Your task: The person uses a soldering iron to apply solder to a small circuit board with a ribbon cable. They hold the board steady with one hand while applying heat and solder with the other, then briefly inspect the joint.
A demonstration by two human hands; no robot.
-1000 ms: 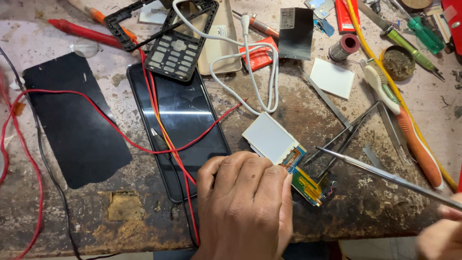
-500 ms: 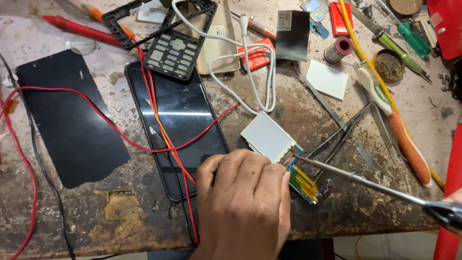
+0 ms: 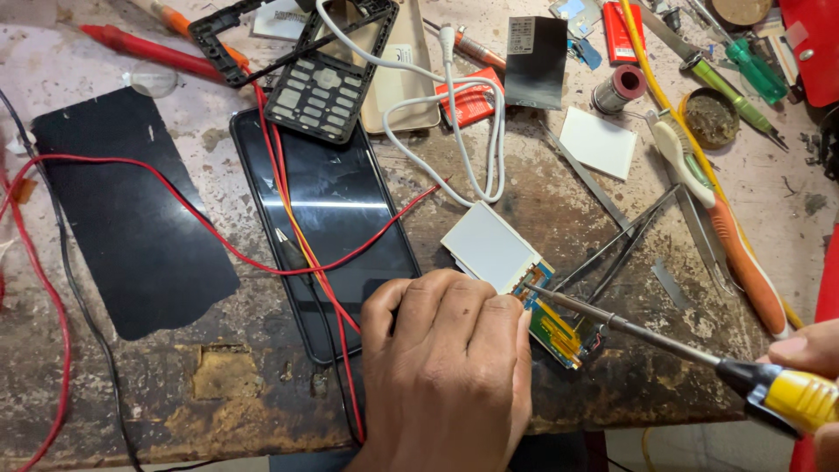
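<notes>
Soldering iron tip now down on the small circuit board

Our right hand [image 3: 808, 367] grips the yellow-handled soldering iron [image 3: 664, 343], which has swung in over the last second: its tip now meets the small circuit board [image 3: 555, 319] at the bench's [image 3: 105, 385] near edge, so we judge soldering is starting. The iron's long axis runs from lower right up to the left, tip pointing left. Our left hand [image 3: 446, 367], fingers curled shut, pins the board beside its white display [image 3: 489, 246].

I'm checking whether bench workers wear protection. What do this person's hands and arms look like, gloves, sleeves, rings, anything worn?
Both hands are bare. The left hand shows no glove, ring or watch, and no sleeve reaches the visible wrist. Only the fingertips and knuckles of the right hand show at the picture's edge, also ungloved; its wrist and arm are out of view.
</notes>
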